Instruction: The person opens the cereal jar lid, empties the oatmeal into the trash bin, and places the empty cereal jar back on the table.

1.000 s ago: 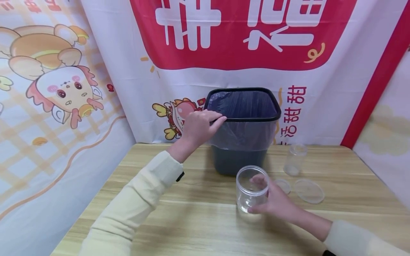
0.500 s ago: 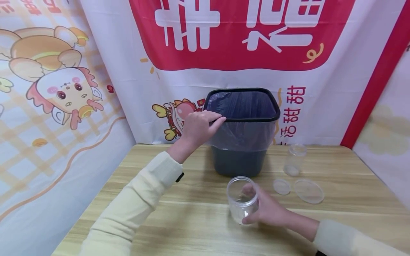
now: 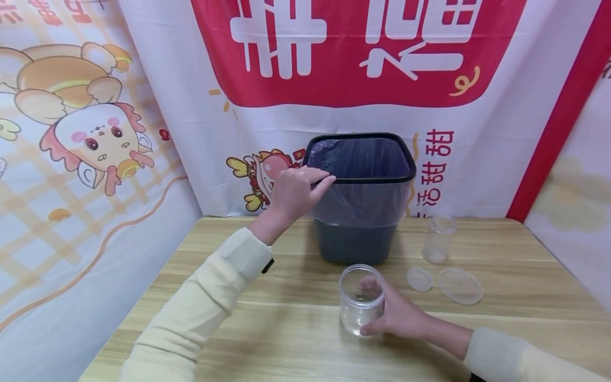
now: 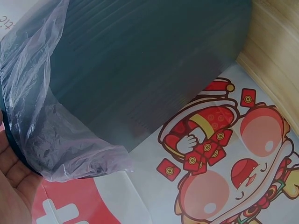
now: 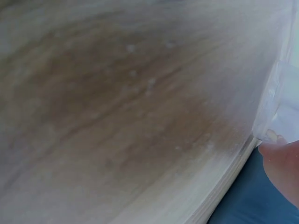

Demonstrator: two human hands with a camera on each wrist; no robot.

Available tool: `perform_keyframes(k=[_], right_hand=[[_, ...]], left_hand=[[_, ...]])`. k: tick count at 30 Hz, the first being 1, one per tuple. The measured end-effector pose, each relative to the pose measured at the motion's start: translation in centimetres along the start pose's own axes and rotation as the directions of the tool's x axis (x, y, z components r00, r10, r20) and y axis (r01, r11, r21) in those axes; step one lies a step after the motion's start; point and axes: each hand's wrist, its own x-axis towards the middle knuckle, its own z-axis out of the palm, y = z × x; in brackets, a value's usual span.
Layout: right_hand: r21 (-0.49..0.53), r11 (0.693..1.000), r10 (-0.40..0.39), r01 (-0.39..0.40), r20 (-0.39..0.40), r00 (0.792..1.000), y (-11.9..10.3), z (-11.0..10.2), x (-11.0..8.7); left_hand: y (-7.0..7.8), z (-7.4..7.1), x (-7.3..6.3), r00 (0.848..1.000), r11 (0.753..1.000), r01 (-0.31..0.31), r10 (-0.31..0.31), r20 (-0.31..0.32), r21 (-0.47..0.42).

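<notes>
My left hand (image 3: pixel 296 193) grips the black rim of a dark trash can (image 3: pixel 355 244) at its near left corner. A thin translucent bag (image 3: pixel 367 204) lines the can and folds down over its outside. In the left wrist view, the fingers (image 4: pixel 16 179) wrap the rim beside the bag. Low in front of the can, my right hand (image 3: pixel 403 315) holds a clear, lidless plastic jar (image 3: pixel 350 318) upright from its right side, thumb near the base. Only part of the jar (image 5: pixel 285 102) and a fingertip (image 5: pixel 280 168) show in the right wrist view.
A second, narrower clear jar (image 3: pixel 438 244) stands back right on the wooden table (image 3: pixel 267 339). Before it lie a small round clear lid (image 3: pixel 420 279) and a larger one (image 3: pixel 460 286). A printed cloth (image 3: pixel 267 127) hangs behind the can.
The right hand has carried the jar left and nearer to me, then stayed almost still over the last half second. The left hand has kept its place on the can's rim.
</notes>
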Motion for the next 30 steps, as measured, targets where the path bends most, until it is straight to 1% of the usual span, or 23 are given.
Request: perform_keyframes(k=[10, 14, 16, 19, 24, 27, 30], right_hand=[[-0.026, 1.0, -0.017, 0.017, 0.0, 1.0, 0.3, -0.3, 0.1], [-0.047, 0.999, -0.007, 0.008, 0.012, 1.0, 0.3, -0.4, -0.1], [-0.035, 0.999, -0.005, 0.005, 0.025, 1.0, 0.3, -0.6, -0.3], [0.019, 1.0, 0.009, -0.01, 0.042, 0.999, 0.2, -1.0, -0.4], [0.115, 0.993, -0.004, -0.003, 0.06, 0.998, 0.1, -1.9, -0.6], [0.12, 0.992, -0.031, 0.024, 0.063, 0.997, 0.1, -2.6, -0.6], [0.074, 0.996, -0.054, 0.05, 0.057, 0.997, 0.0, -3.2, -0.7]], left_hand=[[-0.2, -0.1, 0.1, 1.0, 1.0, -0.002, 0.002, 0.003, 0.015], [-0.3, 0.0, 0.0, 1.0, 1.0, -0.011, 0.011, 0.005, 0.019], [-0.3, 0.1, 0.0, 1.0, 1.0, -0.018, 0.018, 0.0, 0.018], [-0.5, 0.2, 0.1, 1.0, 1.0, -0.026, 0.026, -0.004, 0.012], [-0.8, 0.4, -0.1, 1.0, 1.0, -0.014, 0.013, -0.012, -0.018], [-1.0, 0.5, -0.4, 1.0, 1.0, -0.002, 0.001, -0.023, -0.027], [-1.2, 0.4, -0.8, 0.999, 1.0, -0.003, 0.002, -0.036, -0.027]])
